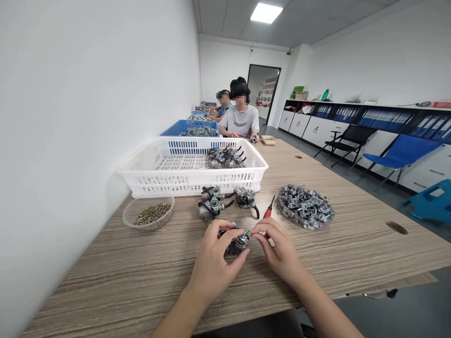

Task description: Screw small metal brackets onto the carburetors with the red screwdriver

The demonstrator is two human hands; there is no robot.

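My left hand (211,263) is closed around a small metal carburetor (237,243) held just above the wooden table (141,277). My right hand (278,249) pinches a small part at the carburetor's top right; what its fingertips hold is too small to name. Three more carburetors (225,201) with black hoses lie just beyond my hands. A red-handled screwdriver (268,208) lies to their right. A clear round dish of small metal parts (305,206) sits further right, and a clear bowl of brass screws (150,213) sits at the left.
A white perforated crate (176,180) holding several carburetors stands behind the loose ones, with a blue crate (192,127) beyond it. Two other people sit at the table's far end. A white wall runs along the left. Chairs and cabinets line the right.
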